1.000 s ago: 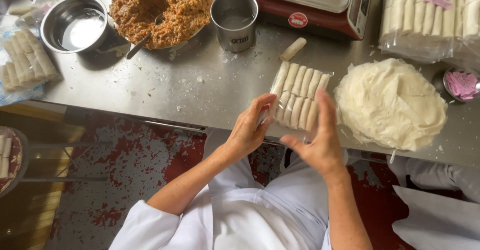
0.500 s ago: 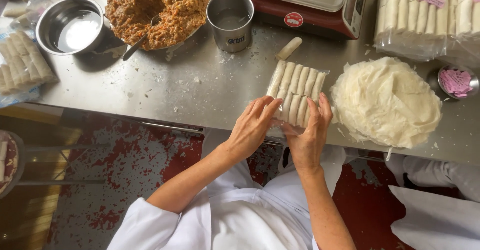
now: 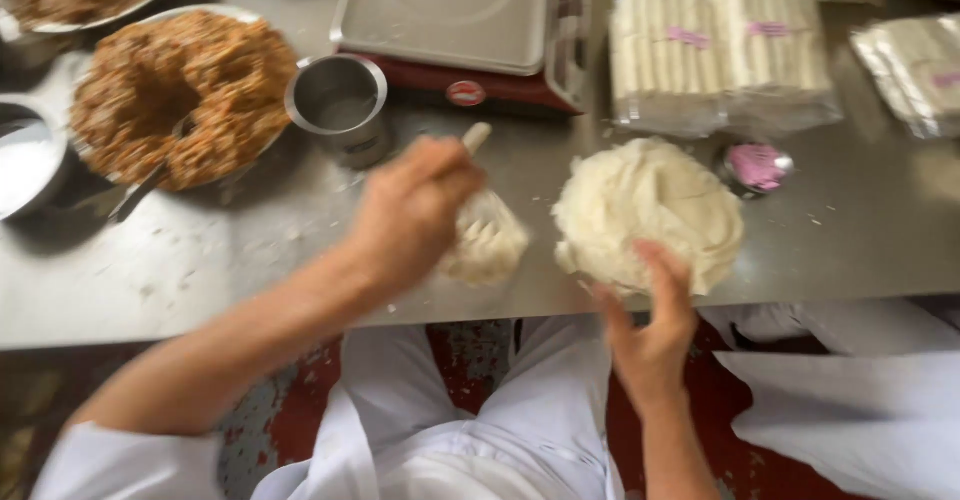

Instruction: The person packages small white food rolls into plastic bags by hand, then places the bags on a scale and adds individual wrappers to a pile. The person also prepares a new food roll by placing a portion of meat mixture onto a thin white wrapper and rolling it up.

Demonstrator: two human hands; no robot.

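Observation:
My left hand (image 3: 410, 210) reaches over a bunch of pale rolled spring rolls (image 3: 492, 245) on the steel table (image 3: 200, 270), fingers curled around them; both are blurred by motion. My right hand (image 3: 650, 335) is at the table's near edge, fingers spread, its fingertips touching the near rim of a round stack of thin white wrappers (image 3: 650, 205). A single roll (image 3: 477, 137) lies just beyond my left hand.
A steel cup (image 3: 340, 110) and a plate with a ring of brown filling (image 3: 180, 90) and a spoon stand at the left, beside a steel bowl (image 3: 25, 165). A scale (image 3: 450, 15) sits at the back. Bagged rolls (image 3: 720, 55) and a small pink-topped object (image 3: 755, 165) are right.
Both hands were pressing the row of rolls together. Now my left hand has gathered the rolls, and my right hand has moved right to the wrapper stack. The camera came closer.

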